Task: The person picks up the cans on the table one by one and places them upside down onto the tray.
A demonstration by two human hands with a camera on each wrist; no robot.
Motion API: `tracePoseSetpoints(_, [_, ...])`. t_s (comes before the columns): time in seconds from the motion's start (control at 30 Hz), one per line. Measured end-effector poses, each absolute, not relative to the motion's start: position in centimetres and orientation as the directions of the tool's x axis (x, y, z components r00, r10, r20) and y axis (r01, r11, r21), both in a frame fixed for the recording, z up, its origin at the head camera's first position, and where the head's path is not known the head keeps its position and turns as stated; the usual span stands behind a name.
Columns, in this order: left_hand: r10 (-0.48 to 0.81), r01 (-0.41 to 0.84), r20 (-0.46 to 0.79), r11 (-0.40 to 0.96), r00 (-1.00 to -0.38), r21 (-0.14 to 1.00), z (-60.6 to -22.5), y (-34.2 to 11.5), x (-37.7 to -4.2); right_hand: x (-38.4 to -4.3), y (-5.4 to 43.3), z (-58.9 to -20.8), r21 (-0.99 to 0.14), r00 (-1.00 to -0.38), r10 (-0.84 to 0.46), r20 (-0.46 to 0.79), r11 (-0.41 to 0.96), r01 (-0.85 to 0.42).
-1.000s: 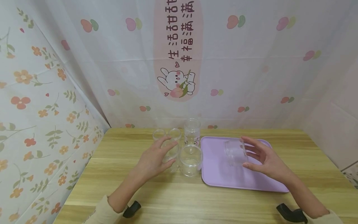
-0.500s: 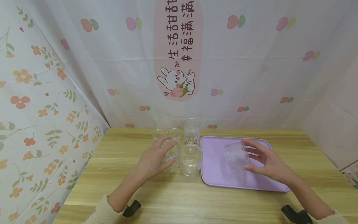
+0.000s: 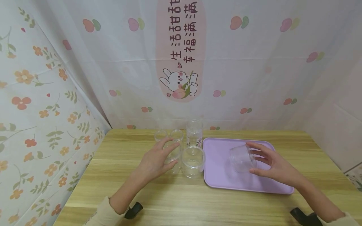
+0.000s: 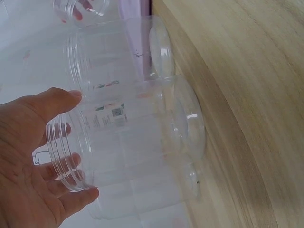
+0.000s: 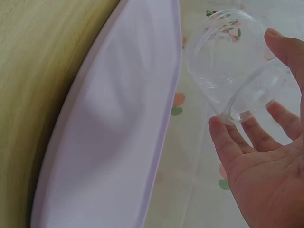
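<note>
My left hand (image 3: 154,161) grips the threaded rim of a clear plastic jar (image 4: 128,147), thumb on one side and fingers round the other. That jar stands upright on the wooden table among the other jars. Over the purple tray (image 3: 216,180), my right hand (image 3: 272,164) holds another clear jar (image 3: 240,158) by its base end, between thumb and fingertips. This jar is raised off the tray and tilted, its mouth facing left, away from the palm. Nothing shows inside it in the right wrist view.
Beside the left-hand jar stands a wide clear jar (image 3: 193,161), close to the tray's left edge. Behind are a tall jar with a printed pattern (image 3: 194,135) and two smaller clear jars, one with its rim (image 3: 176,135) showing. A patterned curtain (image 3: 127,78) hangs behind the table.
My right hand has moved slightly right and down, and its jar has gone from nearly upright to tilted. My left hand and the standing jars have not moved.
</note>
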State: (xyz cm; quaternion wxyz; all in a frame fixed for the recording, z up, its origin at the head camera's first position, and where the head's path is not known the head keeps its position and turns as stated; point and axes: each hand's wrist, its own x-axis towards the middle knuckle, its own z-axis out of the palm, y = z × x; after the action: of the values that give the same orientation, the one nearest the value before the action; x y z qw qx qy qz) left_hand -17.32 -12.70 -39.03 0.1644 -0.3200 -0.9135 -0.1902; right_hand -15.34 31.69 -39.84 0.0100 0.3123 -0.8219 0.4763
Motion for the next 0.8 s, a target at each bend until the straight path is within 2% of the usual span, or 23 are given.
tracePoseSetpoints(0.23, [0.520, 0.645, 0.418, 0.721, -0.745, 0.252, -39.0, -12.7, -17.3, -15.2, 31.9, -39.1, -0.741, -0.791, -0.525, 0.314, 0.386, -0.550])
tracePoseSetpoints(0.67, [0.526, 0.654, 0.433, 0.721, -0.732, 0.229, -39.2, -12.7, -17.4, -15.2, 32.9, -37.8, -0.692, -0.830, -0.492, 0.260, 0.505, -0.516])
tracePoseSetpoints(0.8, [0.526, 0.656, 0.438, 0.720, -0.729, 0.228, -39.2, -12.7, -17.4, -15.1, 33.2, -37.5, -0.663, -0.816, -0.510, 0.271, 0.516, -0.543])
